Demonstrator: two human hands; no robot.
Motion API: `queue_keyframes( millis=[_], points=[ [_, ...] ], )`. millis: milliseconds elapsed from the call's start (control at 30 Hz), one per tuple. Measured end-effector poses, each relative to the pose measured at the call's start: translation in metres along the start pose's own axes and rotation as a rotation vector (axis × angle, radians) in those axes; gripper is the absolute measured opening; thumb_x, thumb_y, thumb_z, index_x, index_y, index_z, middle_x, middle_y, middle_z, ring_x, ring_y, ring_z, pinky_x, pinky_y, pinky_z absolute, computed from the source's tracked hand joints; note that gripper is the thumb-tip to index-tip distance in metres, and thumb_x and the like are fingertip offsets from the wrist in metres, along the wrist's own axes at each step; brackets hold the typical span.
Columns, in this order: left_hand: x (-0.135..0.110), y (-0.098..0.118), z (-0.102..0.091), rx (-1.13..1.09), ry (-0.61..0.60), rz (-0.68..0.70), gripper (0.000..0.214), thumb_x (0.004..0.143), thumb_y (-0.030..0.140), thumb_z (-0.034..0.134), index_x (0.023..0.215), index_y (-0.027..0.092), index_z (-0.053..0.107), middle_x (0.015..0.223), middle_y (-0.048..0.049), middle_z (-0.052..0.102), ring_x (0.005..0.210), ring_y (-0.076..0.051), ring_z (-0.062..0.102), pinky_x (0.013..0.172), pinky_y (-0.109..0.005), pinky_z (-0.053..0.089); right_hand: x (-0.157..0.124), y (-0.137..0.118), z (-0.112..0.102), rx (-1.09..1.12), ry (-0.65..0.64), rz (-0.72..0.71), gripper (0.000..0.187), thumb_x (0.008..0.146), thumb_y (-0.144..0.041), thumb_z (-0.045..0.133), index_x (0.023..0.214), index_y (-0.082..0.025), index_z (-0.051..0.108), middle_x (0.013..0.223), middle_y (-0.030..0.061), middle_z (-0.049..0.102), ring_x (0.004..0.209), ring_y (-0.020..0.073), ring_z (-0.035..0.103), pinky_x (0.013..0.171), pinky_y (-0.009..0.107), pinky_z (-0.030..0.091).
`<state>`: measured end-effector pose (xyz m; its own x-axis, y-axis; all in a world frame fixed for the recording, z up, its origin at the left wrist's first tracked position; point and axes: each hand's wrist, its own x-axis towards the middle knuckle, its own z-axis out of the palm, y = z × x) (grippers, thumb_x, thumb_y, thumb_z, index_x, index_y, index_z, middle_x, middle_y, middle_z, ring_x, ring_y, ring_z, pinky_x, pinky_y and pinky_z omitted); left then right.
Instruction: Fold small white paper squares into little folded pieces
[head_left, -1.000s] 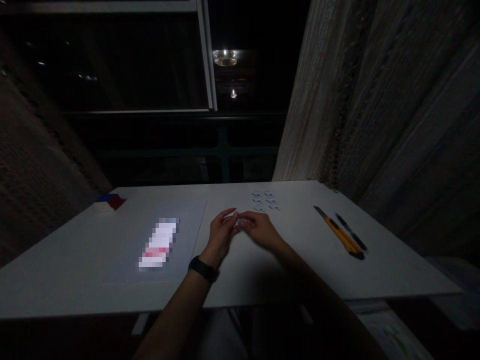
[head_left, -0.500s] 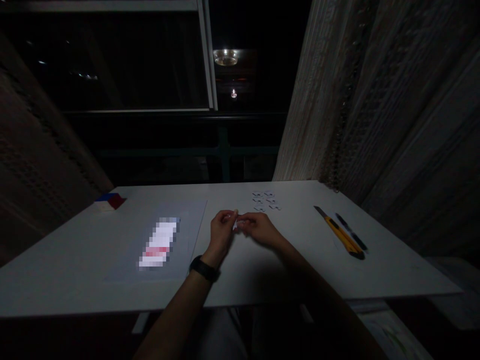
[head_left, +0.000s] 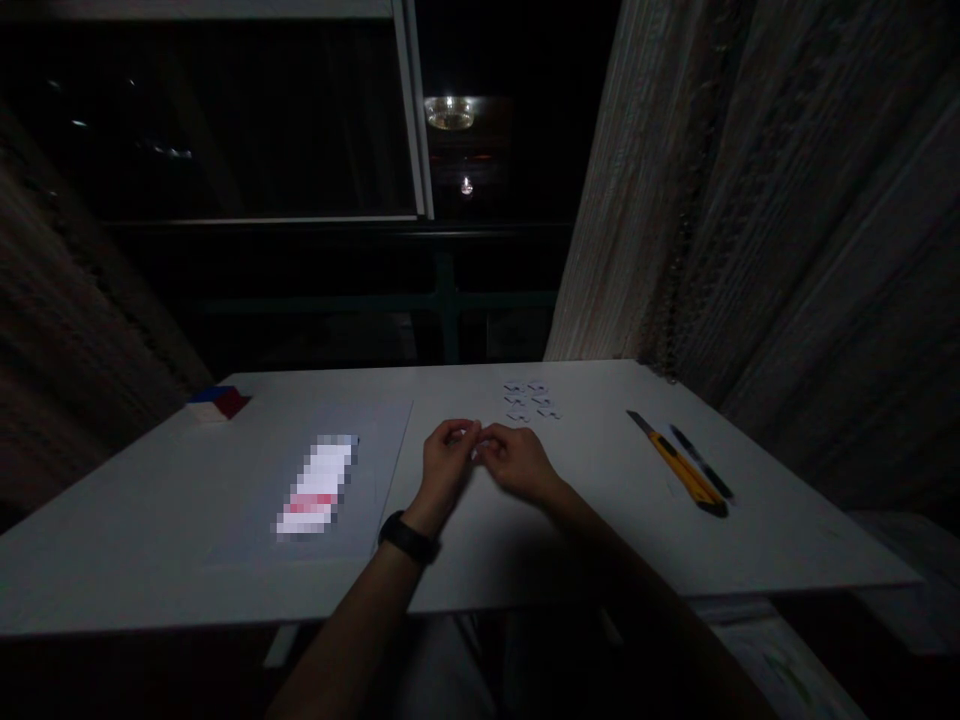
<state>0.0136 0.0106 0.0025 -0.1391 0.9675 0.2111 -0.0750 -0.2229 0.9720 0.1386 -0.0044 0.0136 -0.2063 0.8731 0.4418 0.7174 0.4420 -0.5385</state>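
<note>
My left hand (head_left: 444,462) and my right hand (head_left: 517,462) meet over the middle of the white table (head_left: 525,540), fingertips pinched together on a small pale paper piece (head_left: 474,449) that is mostly hidden between them. A dark band sits on my left wrist. Just beyond the hands, several small white paper pieces (head_left: 531,400) lie in a cluster on the table.
A yellow utility knife (head_left: 679,465) and a dark pen (head_left: 701,462) lie at the right. A white sheet with a blurred patch (head_left: 319,485) lies at the left, and a red and blue block (head_left: 217,402) sits at the far left corner. Curtains hang on the right.
Both hands stay together at the same spot; the fingers have shifted slightly around the small piece.
</note>
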Motion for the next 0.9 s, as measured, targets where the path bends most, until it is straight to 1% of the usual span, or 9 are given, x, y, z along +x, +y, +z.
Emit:
queue_keyframes(
  millis=[133, 367, 500, 600, 700, 833, 900],
  points=[
    [-0.0002, -0.0003, -0.0002, -0.043, 0.005, -0.013, 0.032, 0.059, 0.039, 0.072, 0.076, 0.013, 0.063, 0.064, -0.0026, 0.061, 0.054, -0.011, 0.053, 0.049, -0.021, 0.039, 0.0000, -0.0012, -0.0012, -0.014, 0.004, -0.022, 0.018, 0.075, -0.023, 0.051, 0.087, -0.021, 0.065, 0.065, 0.0000, 0.066, 0.057, 0.0132, 0.057, 0.059, 0.022, 0.039],
    [0.0025, -0.0057, -0.0016, -0.012, -0.003, 0.011, 0.033, 0.062, 0.041, 0.070, 0.077, 0.013, 0.062, 0.064, -0.0024, 0.061, 0.053, -0.011, 0.053, 0.049, -0.021, 0.040, -0.0001, 0.0009, 0.0011, -0.044, 0.010, -0.021, 0.017, 0.077, -0.024, 0.051, 0.087, -0.022, 0.065, 0.068, 0.0004, 0.068, 0.061, 0.0140, 0.059, 0.062, 0.023, 0.040],
    [0.0012, -0.0029, -0.0012, -0.018, -0.012, 0.020, 0.031, 0.061, 0.039, 0.071, 0.077, 0.013, 0.062, 0.064, -0.0019, 0.061, 0.055, -0.011, 0.054, 0.050, -0.021, 0.042, -0.0012, 0.0007, 0.0016, -0.098, 0.015, -0.028, 0.018, 0.079, -0.026, 0.050, 0.091, -0.023, 0.063, 0.070, 0.0003, 0.068, 0.063, 0.0149, 0.060, 0.062, 0.024, 0.039],
    [-0.0011, 0.0005, -0.0011, -0.052, -0.030, -0.003, 0.032, 0.059, 0.037, 0.073, 0.077, 0.013, 0.062, 0.063, -0.0019, 0.061, 0.053, -0.010, 0.054, 0.048, -0.020, 0.041, -0.0021, -0.0007, 0.0009, -0.149, 0.013, -0.033, 0.018, 0.079, -0.027, 0.050, 0.092, -0.024, 0.062, 0.069, 0.0001, 0.067, 0.064, 0.0160, 0.061, 0.062, 0.024, 0.037],
    [-0.0025, 0.0016, -0.0014, -0.128, -0.041, -0.056, 0.036, 0.056, 0.036, 0.075, 0.080, 0.012, 0.062, 0.063, -0.0016, 0.061, 0.052, -0.009, 0.053, 0.047, -0.020, 0.041, -0.0021, -0.0017, 0.0003, -0.160, 0.010, -0.028, 0.018, 0.079, -0.027, 0.050, 0.093, -0.023, 0.061, 0.069, 0.0003, 0.067, 0.064, 0.0164, 0.061, 0.061, 0.024, 0.036],
    [-0.0030, 0.0008, -0.0019, -0.175, -0.064, -0.090, 0.039, 0.056, 0.035, 0.075, 0.085, 0.012, 0.064, 0.067, -0.0020, 0.060, 0.055, -0.009, 0.054, 0.049, -0.019, 0.043, -0.0009, -0.0011, 0.0006, -0.109, 0.009, 0.011, 0.015, 0.077, -0.027, 0.051, 0.090, -0.023, 0.059, 0.065, -0.0010, 0.065, 0.061, 0.0153, 0.059, 0.059, 0.023, 0.035],
    [-0.0029, 0.0015, -0.0023, -0.233, -0.080, -0.100, 0.041, 0.059, 0.034, 0.074, 0.092, 0.012, 0.063, 0.069, -0.0019, 0.060, 0.056, -0.010, 0.055, 0.051, -0.020, 0.045, -0.0002, -0.0002, 0.0008, -0.074, 0.012, 0.028, 0.015, 0.077, -0.027, 0.051, 0.089, -0.023, 0.058, 0.064, -0.0017, 0.065, 0.060, 0.0143, 0.059, 0.058, 0.023, 0.036]
  ],
)
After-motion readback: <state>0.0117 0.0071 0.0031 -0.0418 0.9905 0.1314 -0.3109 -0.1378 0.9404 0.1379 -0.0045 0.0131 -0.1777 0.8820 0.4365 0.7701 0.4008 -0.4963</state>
